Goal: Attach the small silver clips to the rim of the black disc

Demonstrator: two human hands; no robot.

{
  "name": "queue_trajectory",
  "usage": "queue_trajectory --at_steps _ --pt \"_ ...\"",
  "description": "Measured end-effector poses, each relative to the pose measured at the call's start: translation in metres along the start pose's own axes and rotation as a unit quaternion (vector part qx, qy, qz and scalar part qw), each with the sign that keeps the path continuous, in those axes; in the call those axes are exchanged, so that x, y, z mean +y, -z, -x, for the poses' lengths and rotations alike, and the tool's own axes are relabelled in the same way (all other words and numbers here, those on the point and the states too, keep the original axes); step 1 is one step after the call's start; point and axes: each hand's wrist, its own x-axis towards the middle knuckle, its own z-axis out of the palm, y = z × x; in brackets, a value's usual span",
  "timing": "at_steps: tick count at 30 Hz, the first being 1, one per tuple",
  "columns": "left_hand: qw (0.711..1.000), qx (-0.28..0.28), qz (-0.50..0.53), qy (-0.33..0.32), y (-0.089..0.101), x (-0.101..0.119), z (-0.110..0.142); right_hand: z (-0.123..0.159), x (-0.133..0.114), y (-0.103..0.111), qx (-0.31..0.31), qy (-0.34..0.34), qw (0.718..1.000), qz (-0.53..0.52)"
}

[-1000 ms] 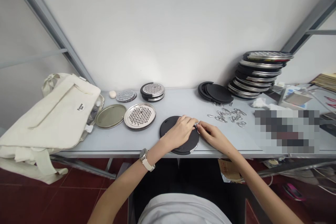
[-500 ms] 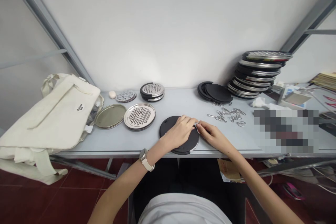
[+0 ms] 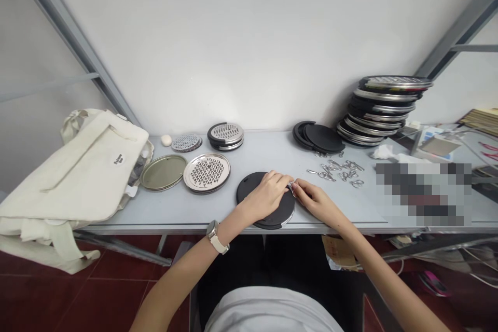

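Observation:
A round black disc [image 3: 249, 188] with a silver rim showing at its lower right lies near the table's front edge. My left hand [image 3: 271, 192] reaches across its top, fingers curled down at the disc's right edge. At that same edge my right hand [image 3: 310, 196] pinches a small shiny metal clip [image 3: 292, 190] between thumb and fingertips. The fingers partly hide the clip, and I cannot tell whether it is fastened to the disc. Several similar loose metal clips [image 3: 331, 167] lie scattered on the table beyond my right hand.
At the back right stand a tall leaning stack of discs [image 3: 383, 109] and black round covers [image 3: 324, 137]. Perforated metal plates [image 3: 207, 172], an olive lid [image 3: 163, 171] and a grater-like disc pair [image 3: 226, 135] lie left. A cream bag [image 3: 89, 166] sits on the left end.
Almost nothing differs. The fingertips of my right hand have shifted very slightly around the metal clip; my left hand and the disc stay in place.

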Motion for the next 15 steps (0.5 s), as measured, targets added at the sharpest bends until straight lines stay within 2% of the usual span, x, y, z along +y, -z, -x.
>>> queue_trajectory --at_steps 15 --pt "0.999 0.006 -0.024 0.028 0.0008 0.0013 0.0004 -0.0010 0.0007 0.0013 0.018 -0.007 1.000 0.003"
